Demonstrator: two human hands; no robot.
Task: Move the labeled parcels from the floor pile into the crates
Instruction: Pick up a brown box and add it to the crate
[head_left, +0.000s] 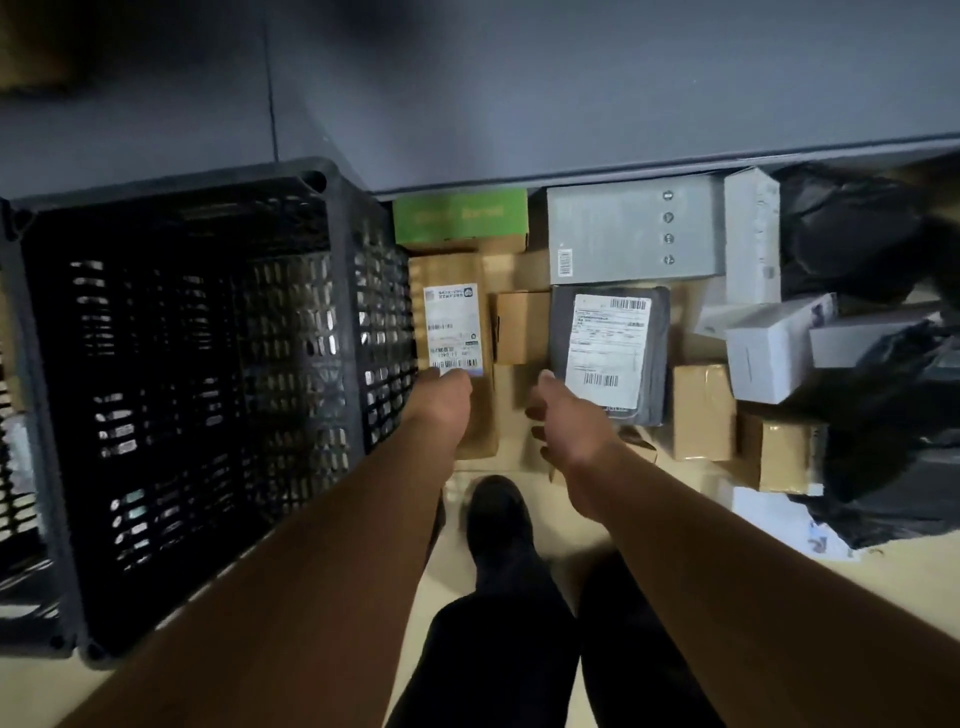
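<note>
Brown labeled parcel under left hand fingertips, right hand beside, loosely open

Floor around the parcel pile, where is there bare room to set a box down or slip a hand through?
Bare floor shows in front of the pile, right of the shoe. The black crate looks mostly empty inside. It is crowded along the wall: the tall labeled brown box sits tight against the crate, and boxes pack the gap to the grey labeled mailer.

Dim room: pale beige floor meets a dark grey wall.
</note>
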